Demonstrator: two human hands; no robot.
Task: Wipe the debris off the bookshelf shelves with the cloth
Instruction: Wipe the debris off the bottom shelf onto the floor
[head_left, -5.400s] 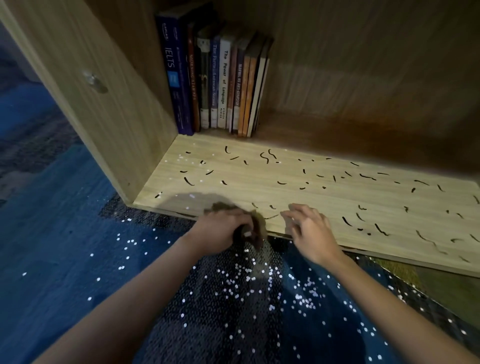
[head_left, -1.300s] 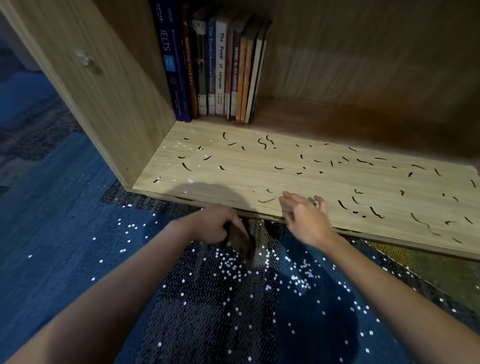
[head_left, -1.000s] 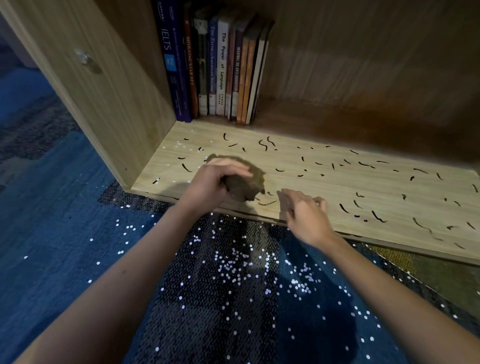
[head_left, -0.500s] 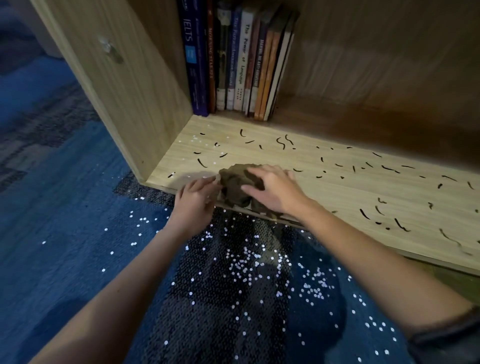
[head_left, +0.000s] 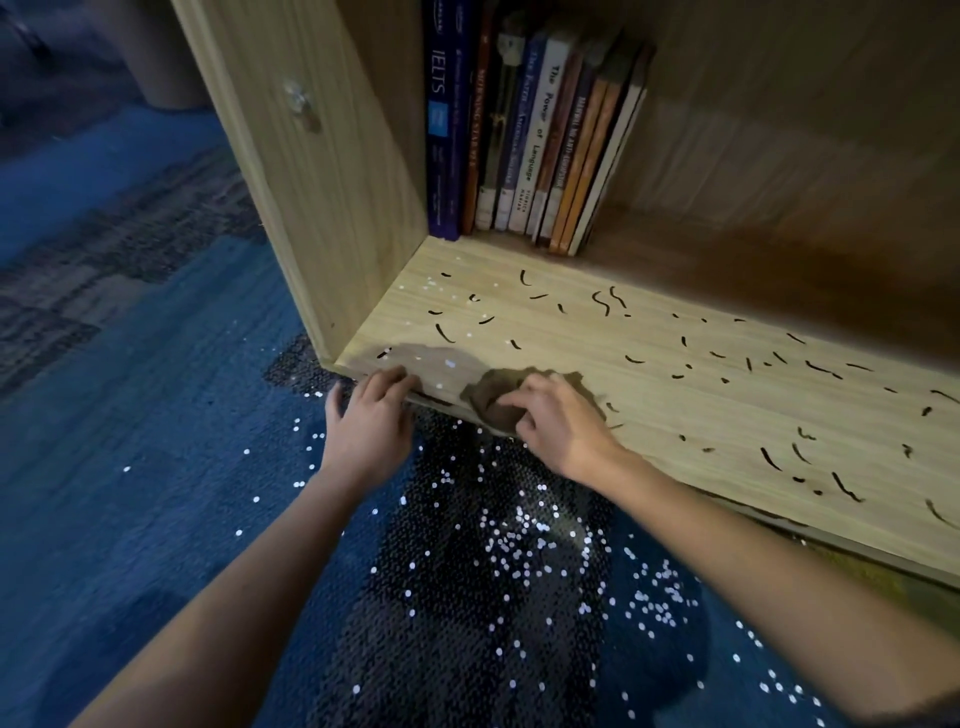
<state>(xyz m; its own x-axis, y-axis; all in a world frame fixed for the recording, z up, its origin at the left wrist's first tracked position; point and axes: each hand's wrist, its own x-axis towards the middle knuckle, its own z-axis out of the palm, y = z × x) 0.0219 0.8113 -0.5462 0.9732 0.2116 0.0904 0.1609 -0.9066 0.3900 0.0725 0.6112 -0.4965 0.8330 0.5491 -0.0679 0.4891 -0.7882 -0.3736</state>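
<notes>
A person's right hand (head_left: 558, 431) bunches a brown cloth (head_left: 491, 397) at the front edge of a bookshelf's bottom shelf (head_left: 675, 415), its grip closed over the fabric with fingers curled. The left hand (head_left: 371, 426) rests just beside it, toward the shelf's front left corner, fingers relaxed on the edge and holding nothing. Dark debris (head_left: 602, 301) lies scattered across the shelf. Books (head_left: 535, 135) stand in the back left corner. White specks (head_left: 514, 551) dot the blue carpet (head_left: 156, 467) below the front edge.
</notes>
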